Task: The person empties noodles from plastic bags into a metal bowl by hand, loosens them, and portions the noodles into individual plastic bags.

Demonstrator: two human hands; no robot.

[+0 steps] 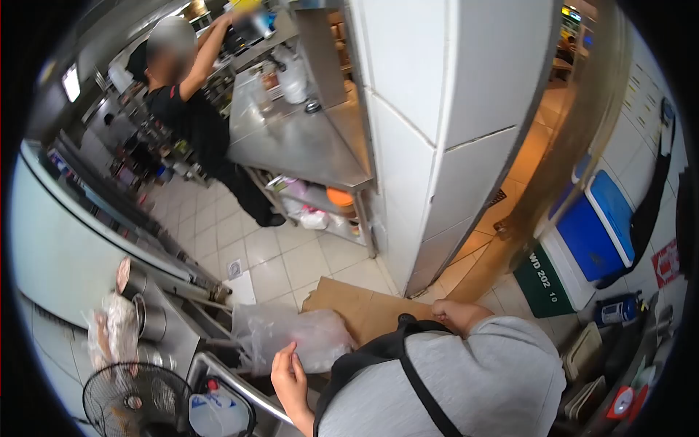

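My left hand (289, 373) is raised in front of my apron, beside a translucent plastic bag (291, 339) with pale contents. Its fingers are loosely bent and apart from the thumb, and nothing shows in them. Close to my waist, on the far side of the black apron (364, 357), is my right hand (453, 315). Its fingers are curled, and whatever they may hold is hidden. A flat brown cardboard sheet (371, 302) lies on the floor ahead, partly under the bag.
A co-worker (189, 109) in black stands at a steel counter (298, 142), arms raised. A tiled pillar (429, 146) rises ahead, with a doorway to its right. A blue cooler box (593, 226) is at right. A fan (135, 400) and a jug (218, 411) stand lower left.
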